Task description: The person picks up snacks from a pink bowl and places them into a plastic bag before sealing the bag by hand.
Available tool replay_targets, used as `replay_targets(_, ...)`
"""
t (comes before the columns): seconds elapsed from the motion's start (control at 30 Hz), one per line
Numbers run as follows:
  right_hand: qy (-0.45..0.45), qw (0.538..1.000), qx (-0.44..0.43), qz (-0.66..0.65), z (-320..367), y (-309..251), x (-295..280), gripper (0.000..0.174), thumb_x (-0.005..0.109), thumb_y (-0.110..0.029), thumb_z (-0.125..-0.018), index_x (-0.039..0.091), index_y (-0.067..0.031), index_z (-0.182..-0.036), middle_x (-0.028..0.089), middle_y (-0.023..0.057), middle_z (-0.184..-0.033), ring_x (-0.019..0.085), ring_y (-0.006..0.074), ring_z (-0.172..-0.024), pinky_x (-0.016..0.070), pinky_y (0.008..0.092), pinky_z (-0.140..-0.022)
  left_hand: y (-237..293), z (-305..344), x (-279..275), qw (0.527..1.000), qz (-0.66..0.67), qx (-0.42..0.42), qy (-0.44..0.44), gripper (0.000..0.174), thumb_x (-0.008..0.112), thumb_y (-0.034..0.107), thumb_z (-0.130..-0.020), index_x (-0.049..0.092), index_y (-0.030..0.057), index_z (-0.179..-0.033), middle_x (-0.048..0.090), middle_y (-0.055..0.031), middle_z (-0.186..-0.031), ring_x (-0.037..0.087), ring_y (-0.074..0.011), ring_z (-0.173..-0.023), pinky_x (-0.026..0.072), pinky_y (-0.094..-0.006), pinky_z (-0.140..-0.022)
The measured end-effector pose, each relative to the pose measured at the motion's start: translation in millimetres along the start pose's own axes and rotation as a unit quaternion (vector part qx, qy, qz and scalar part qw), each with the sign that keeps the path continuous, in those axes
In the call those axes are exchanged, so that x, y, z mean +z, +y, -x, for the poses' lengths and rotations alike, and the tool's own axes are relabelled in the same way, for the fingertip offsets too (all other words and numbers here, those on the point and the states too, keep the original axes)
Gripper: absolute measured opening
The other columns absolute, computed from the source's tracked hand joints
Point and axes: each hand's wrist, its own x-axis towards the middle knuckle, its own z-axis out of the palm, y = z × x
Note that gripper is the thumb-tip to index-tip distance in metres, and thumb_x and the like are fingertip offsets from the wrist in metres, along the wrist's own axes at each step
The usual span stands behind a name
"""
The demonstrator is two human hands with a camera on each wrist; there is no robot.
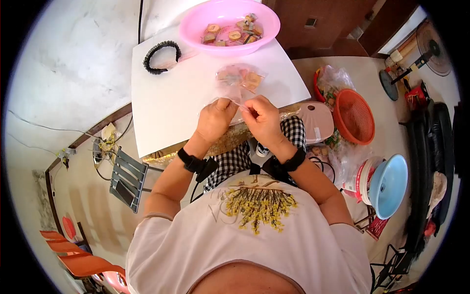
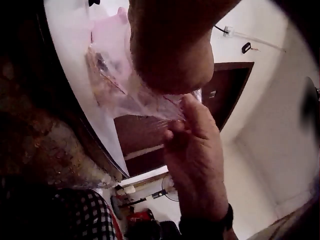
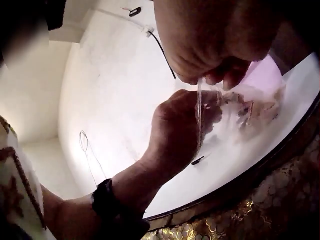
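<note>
Clear plastic bag (image 1: 238,80), small pieces inside: on white board (image 1: 166,108), just beyond both hands. Left hand (image 1: 214,119), right hand (image 1: 261,119): fingertips pinch bag's near edge, side by side. Pink bowl (image 1: 192,25): farther beyond the hands.

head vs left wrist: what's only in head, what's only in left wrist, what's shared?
Head only: black ring, orange basket, light blue bowl, the person's torso.
Left wrist only: a close look from below at the right hand, its fingertips pinching the edge of the clear plastic bag.
Both: left hand, right hand, the bag, pink bowl, white tabletop.
</note>
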Motion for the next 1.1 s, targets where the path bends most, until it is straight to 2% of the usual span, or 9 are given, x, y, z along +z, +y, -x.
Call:
replay_targets(0.07,-0.009,1.000,-0.001,0.014,0.0,-5.9,1.1,0.010,0.067,-0.002,-0.079,0.059,-0.0039,-0.084,0.057,0.0103,-0.077,0.057,0.0259,-0.063,0.0462,0.0326,-0.056,-9.6,-1.2,19.2,0.997,0.042,-0.056,0.017,0.017,0.064,0.011,-0.075,0.060,0.0090,-0.092,0.058,-0.0081,-0.090,0.063,-0.0279,-0.069,0.0523,-0.0402,-0.059)
replay_targets(0.17,-0.029,0.999,-0.010,0.039,-2.2,-11.7,1.6,0.010,0.067,-0.005,-0.079,0.058,-0.0050,-0.082,0.057,0.0091,-0.077,0.057,0.0267,-0.063,0.0461,0.0336,-0.055,-17.8,-4.0,26.5,0.999,0.020,-0.016,0.037,0.024,0.064,0.009,-0.079,0.066,0.0103,-0.103,0.063,-0.0088,-0.099,0.065,-0.0284,-0.081,0.0536,-0.0356,-0.065)
replay_targets(0.27,-0.038,0.998,-0.021,0.036,-3.8,-11.5,4.6,0.010,0.067,-0.007,-0.080,0.057,-0.0058,-0.081,0.057,0.0087,-0.077,0.057,0.0276,-0.063,0.0457,0.0349,-0.054,-18.9,-5.2,48.9,0.977,0.162,-0.105,0.096,0.022,0.062,0.008,-0.080,0.061,0.0071,-0.102,0.065,-0.0136,-0.089,0.064,-0.0327,-0.071,0.0518,-0.0405,-0.062)
replay_targets(0.47,-0.066,0.996,-0.029,0.047,-3.0,-9.3,9.3,0.010,0.067,-0.006,-0.078,0.057,-0.0061,-0.081,0.056,0.0085,-0.076,0.057,0.0285,-0.062,0.0455,0.0364,-0.054,-13.0,-26.7,53.2,0.974,0.193,-0.094,0.066,0.031,0.062,0.010,-0.079,0.060,0.0079,-0.109,0.064,-0.0111,-0.097,0.064,-0.0297,-0.073,0.0518,-0.0371,-0.063)
replay_targets(0.57,-0.064,0.996,-0.040,0.054,-4.9,-9.3,8.5,0.011,0.066,-0.004,-0.077,0.057,-0.0059,-0.081,0.056,0.0086,-0.076,0.057,0.0293,-0.063,0.0464,0.0370,-0.054,-18.5,-30.7,52.6,0.998,0.056,-0.010,0.010,0.036,0.062,0.013,-0.083,0.063,0.0130,-0.119,0.061,-0.0113,-0.114,0.065,-0.0281,-0.091,0.0534,-0.0334,-0.074)
replay_targets(0.63,-0.063,0.995,-0.047,0.059,-5.5,-10.4,8.7,0.011,0.066,-0.004,-0.077,0.057,-0.0059,-0.082,0.056,0.0087,-0.076,0.057,0.0299,-0.063,0.0468,0.0375,-0.055,-27.5,-34.6,72.8,0.994,0.083,-0.003,0.072,0.033,0.060,0.014,-0.081,0.061,0.0130,-0.113,0.058,-0.0079,-0.098,0.063,-0.0249,-0.079,0.0503,-0.0350,-0.062)
replay_targets(0.77,-0.070,0.993,-0.058,0.073,-4.6,-10.4,9.1,0.010,0.066,-0.005,-0.077,0.057,-0.0058,-0.082,0.056,0.0090,-0.077,0.057,0.0309,-0.063,0.0473,0.0389,-0.055,-21.5,-48.4,63.4,0.994,-0.106,0.003,-0.011,0.031,0.058,0.014,-0.079,0.060,0.0126,-0.109,0.056,-0.0062,-0.089,0.062,-0.0230,-0.071,0.0479,-0.0369,-0.054)
replay_targets(0.97,-0.076,0.988,-0.078,0.107,-2.7,-9.3,1.9,0.010,0.067,-0.005,-0.076,0.058,-0.0055,-0.081,0.057,0.0092,-0.077,0.058,0.0306,-0.064,0.0476,0.0393,-0.055,-24.7,-57.4,88.4,0.991,-0.132,-0.029,-0.012,0.030,0.056,0.012,-0.081,0.058,0.0108,-0.112,0.056,-0.0079,-0.090,0.061,-0.0231,-0.068,0.0481,-0.0363,-0.053)
replay_targets(1.1,-0.087,0.986,-0.070,0.122,0.4,-10.5,-9.4,0.013,0.068,-0.001,-0.075,0.065,-0.0037,-0.087,0.062,0.0098,-0.079,0.061,0.0269,-0.064,0.0488,0.0330,-0.057,-18.8,-59.0,79.1,0.994,-0.093,-0.049,-0.023,0.048,0.057,0.008,-0.079,0.052,0.0117,-0.126,0.054,-0.0086,-0.094,0.058,-0.0274,-0.081,0.0486,-0.0377,-0.062)
